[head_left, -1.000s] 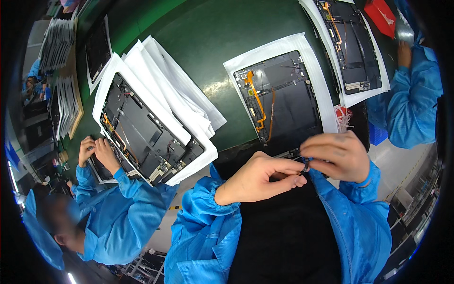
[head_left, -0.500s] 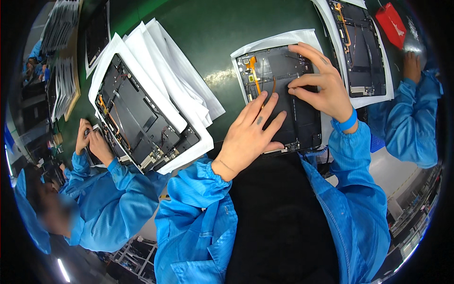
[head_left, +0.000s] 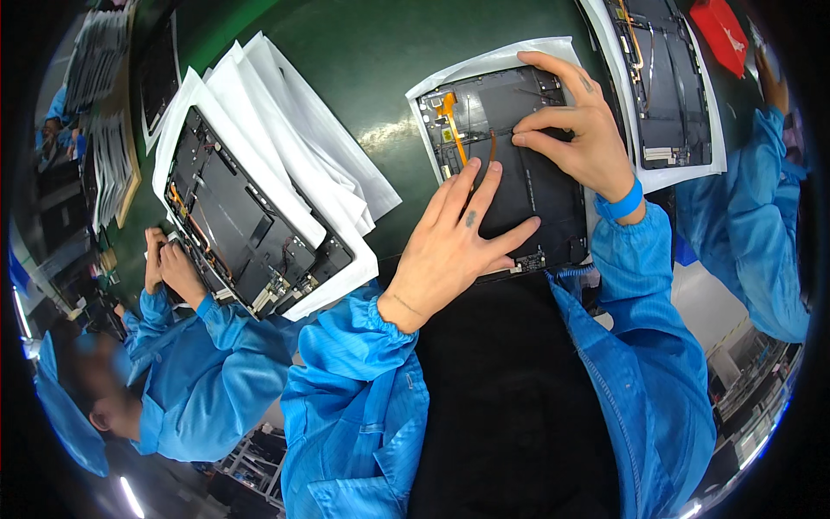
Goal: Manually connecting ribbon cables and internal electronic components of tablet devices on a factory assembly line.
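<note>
A dark, flat device housing (head_left: 553, 203) lies on a white foam sheet in front of me. My left hand (head_left: 454, 229) rests over its lower left part, fingers stretched and spread. The fingertips touch the lower ends of an orange flex cable (head_left: 456, 130) and a thin brown strip (head_left: 493, 145). Above the housing's middle, my right hand (head_left: 581, 130) brings thumb and one finger together in a pinch. Anything between those tips is too small to make out. Its other fingers reach to the housing's far edge.
At left, another housing (head_left: 233, 216) lies on stacked white foam sheets (head_left: 294, 130); a co-worker's hands (head_left: 173, 264) work beside it. To the right are a third housing (head_left: 666, 95), a red container (head_left: 719, 36) and another person's blue sleeve (head_left: 752, 208). Everything rests on a green tabletop (head_left: 363, 52).
The whole view has shifted slightly. My left index finger has spread further right, away from its neighbours. My right hand keeps its pinch over the housing. The right-hand co-worker's hand has moved farther away.
</note>
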`<state>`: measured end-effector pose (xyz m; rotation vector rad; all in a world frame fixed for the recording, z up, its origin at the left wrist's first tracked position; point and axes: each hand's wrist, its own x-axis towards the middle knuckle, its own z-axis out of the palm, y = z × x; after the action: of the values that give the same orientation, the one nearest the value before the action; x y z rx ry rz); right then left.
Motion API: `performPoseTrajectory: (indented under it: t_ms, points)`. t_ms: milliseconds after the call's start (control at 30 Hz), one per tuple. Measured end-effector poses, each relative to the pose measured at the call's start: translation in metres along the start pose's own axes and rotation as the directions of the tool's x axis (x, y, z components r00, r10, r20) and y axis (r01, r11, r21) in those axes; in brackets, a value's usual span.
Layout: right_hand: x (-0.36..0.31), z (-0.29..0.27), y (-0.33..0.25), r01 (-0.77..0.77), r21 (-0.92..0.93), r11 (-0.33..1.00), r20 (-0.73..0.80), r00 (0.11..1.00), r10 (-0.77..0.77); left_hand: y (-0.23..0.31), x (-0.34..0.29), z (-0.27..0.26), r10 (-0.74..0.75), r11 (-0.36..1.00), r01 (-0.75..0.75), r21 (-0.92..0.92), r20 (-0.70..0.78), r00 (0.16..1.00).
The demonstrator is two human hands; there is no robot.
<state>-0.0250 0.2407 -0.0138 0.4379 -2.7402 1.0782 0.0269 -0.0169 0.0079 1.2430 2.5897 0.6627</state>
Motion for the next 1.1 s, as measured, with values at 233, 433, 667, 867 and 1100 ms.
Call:
performPoseTrajectory:
  t_ms: [233, 433, 667, 867, 1100]
  points:
    - [0.0, 0.001, 0.0, -0.007, 0.0, 1.0, -0.011, 1.0, 0.007, 0.0, 0.001, 0.0, -0.006, 1.0, 0.005, 0.013, 0.02, 1.0]
    - [0.0, 0.002, 0.0, -0.009, -0.016, 1.0, -0.014, 1.0, 0.009, -0.001, 0.003, -0.001, -0.008, 1.0, 0.007, 0.022, 0.035, 0.999]
    - [0.0, 0.003, 0.0, -0.015, -0.026, 1.0, -0.01, 1.0, 0.015, -0.002, 0.005, -0.001, 0.0, 0.999, -0.002, 0.051, 0.036, 0.999]
    - [0.001, 0.003, 0.0, -0.017, -0.023, 1.0, -0.011, 1.0, 0.016, -0.002, 0.009, -0.008, -0.026, 0.998, 0.022, 0.064, 0.06, 0.998]
    - [0.003, 0.004, -0.002, -0.042, -0.034, 0.999, -0.018, 0.999, 0.041, -0.002, 0.019, 0.003, -0.043, 0.996, 0.047, 0.077, -0.053, 0.998]
